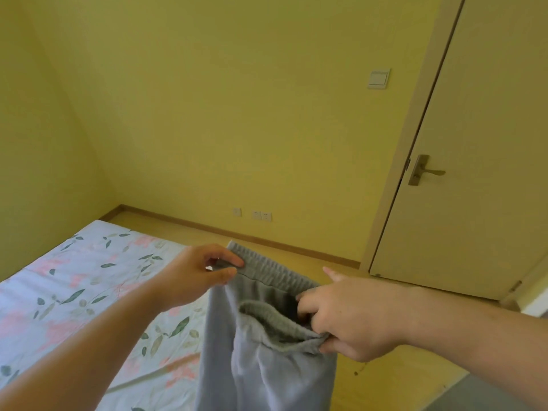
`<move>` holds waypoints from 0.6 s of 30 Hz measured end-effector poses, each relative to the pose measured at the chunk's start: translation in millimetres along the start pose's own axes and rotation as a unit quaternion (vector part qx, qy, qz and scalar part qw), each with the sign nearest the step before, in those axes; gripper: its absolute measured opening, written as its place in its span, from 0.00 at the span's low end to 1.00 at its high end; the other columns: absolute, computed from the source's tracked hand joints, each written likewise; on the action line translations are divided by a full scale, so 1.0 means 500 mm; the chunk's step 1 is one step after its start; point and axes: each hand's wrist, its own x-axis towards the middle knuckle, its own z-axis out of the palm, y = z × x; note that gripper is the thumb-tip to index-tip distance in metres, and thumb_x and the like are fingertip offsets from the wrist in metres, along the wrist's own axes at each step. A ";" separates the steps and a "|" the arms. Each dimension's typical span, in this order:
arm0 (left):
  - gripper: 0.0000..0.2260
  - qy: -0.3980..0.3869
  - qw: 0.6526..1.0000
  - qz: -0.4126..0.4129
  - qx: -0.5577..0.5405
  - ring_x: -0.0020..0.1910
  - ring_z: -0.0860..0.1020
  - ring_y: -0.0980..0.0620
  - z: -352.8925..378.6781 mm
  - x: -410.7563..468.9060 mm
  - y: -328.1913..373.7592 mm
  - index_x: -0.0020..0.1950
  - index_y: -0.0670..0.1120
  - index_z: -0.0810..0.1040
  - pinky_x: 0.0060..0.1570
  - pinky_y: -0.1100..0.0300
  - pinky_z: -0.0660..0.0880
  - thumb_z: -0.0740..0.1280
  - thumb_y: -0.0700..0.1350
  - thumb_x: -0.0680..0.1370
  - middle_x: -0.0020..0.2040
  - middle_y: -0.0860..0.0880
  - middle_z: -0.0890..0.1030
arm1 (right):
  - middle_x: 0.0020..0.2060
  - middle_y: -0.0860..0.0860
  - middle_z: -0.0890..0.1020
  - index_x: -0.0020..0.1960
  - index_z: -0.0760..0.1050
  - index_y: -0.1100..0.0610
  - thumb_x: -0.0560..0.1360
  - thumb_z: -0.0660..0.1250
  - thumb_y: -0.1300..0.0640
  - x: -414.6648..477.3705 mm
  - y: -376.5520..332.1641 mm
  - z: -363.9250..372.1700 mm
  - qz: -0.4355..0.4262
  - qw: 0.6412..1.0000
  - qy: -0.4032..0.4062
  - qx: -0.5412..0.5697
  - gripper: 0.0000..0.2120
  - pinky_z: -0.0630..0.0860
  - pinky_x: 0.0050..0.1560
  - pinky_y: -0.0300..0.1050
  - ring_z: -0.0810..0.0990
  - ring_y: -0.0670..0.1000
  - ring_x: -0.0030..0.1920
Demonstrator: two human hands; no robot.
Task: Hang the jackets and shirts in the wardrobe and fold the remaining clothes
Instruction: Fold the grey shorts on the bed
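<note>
A pair of grey sweatpants [261, 366] hangs in the air in front of me, held up by its elastic waistband, with the legs dropping out of the bottom of the view. My left hand [195, 274] pinches the far left end of the waistband between thumb and fingers. My right hand [353, 315] grips the near right part of the waistband with curled fingers, its forefinger pointing out. The waist opening gapes between the two hands.
A bed with a floral sheet [74, 292] lies at the lower left, below my left arm. Yellow walls, wall sockets [261, 215] and a wooden floor [385, 378] are behind. A closed cream door [474, 203] with a lever handle stands at the right.
</note>
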 end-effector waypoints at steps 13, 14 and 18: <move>0.18 0.100 0.995 -0.021 -0.013 0.44 0.84 0.51 0.058 0.101 -0.040 0.38 0.49 0.84 0.45 0.65 0.80 0.65 0.29 0.78 0.42 0.52 0.84 | 0.53 0.46 0.78 0.46 0.81 0.56 0.79 0.65 0.51 -0.006 -0.082 -0.073 -0.098 0.989 -0.066 -0.094 0.10 0.77 0.49 0.52 0.69 0.51 0.62; 0.18 0.115 0.993 -0.031 -0.023 0.45 0.83 0.49 0.053 0.111 -0.038 0.38 0.47 0.83 0.46 0.63 0.80 0.64 0.28 0.78 0.43 0.49 0.84 | 0.49 0.47 0.78 0.44 0.81 0.55 0.78 0.65 0.52 -0.004 -0.085 -0.074 -0.101 0.987 -0.062 -0.112 0.09 0.78 0.48 0.54 0.70 0.53 0.60; 0.18 0.137 0.988 -0.054 -0.048 0.44 0.82 0.49 0.049 0.134 -0.032 0.38 0.46 0.84 0.48 0.58 0.82 0.63 0.28 0.78 0.42 0.48 0.84 | 0.38 0.49 0.77 0.39 0.76 0.53 0.79 0.64 0.51 0.007 -0.085 -0.069 -0.092 0.981 -0.022 -0.169 0.11 0.77 0.43 0.58 0.76 0.55 0.43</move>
